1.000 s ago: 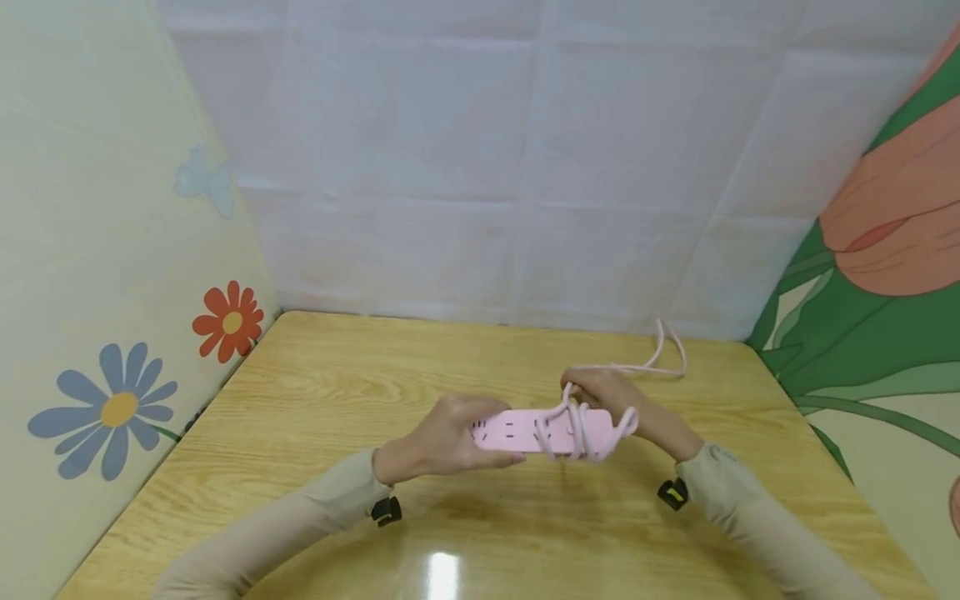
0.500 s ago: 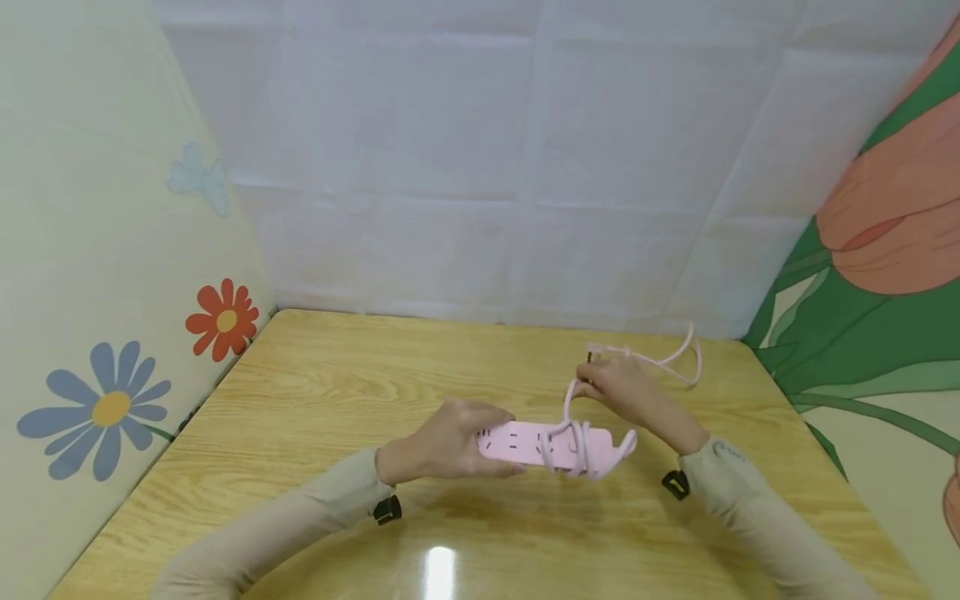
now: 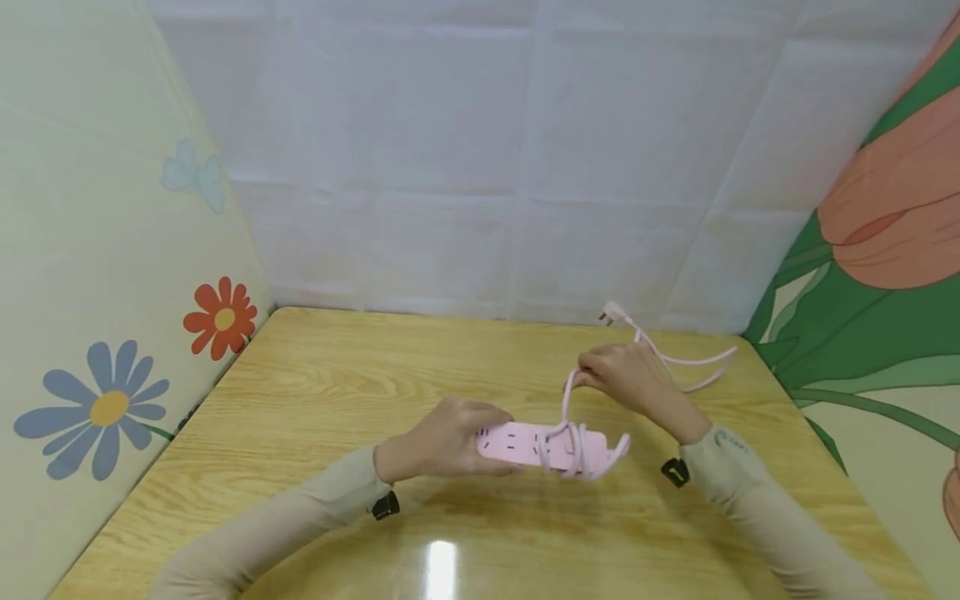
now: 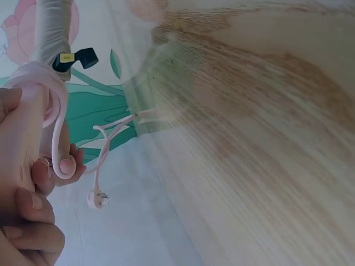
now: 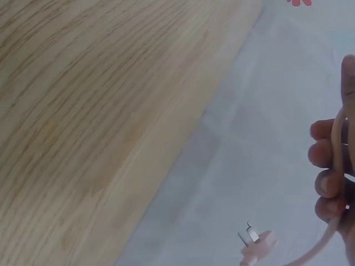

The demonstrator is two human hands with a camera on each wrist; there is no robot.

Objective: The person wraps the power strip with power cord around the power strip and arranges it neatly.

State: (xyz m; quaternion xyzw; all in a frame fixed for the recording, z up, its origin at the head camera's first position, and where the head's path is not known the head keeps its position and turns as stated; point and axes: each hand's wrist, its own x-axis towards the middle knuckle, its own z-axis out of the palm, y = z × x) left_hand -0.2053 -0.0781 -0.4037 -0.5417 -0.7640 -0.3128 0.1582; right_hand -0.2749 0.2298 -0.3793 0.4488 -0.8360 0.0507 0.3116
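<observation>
A pink power strip (image 3: 521, 444) is held above the table by my left hand (image 3: 453, 439), thumb and fingers gripping its left end. Its pale pink cord (image 3: 578, 450) loops several times round the strip's right half. From those loops the cord rises to my right hand (image 3: 626, 377), whose fingers curl round it in the right wrist view. Past that hand the free cord trails to the right, and the plug (image 3: 613, 312) dangles with its metal prongs bare. In the left wrist view the plug (image 4: 97, 199) hangs beyond the right hand's fingers (image 4: 67, 166).
The wooden table (image 3: 360, 375) reaches back to a white cloth backdrop (image 3: 450, 167). Patterned panels with flowers stand at the left and right sides. A small black device (image 3: 675, 472) is worn at the right wrist, another (image 3: 386, 505) at the left.
My right hand has moved up and away from the strip, drawing the cord taller. The plug has come into view and swung upward. The left hand keeps its grip nearly in place.
</observation>
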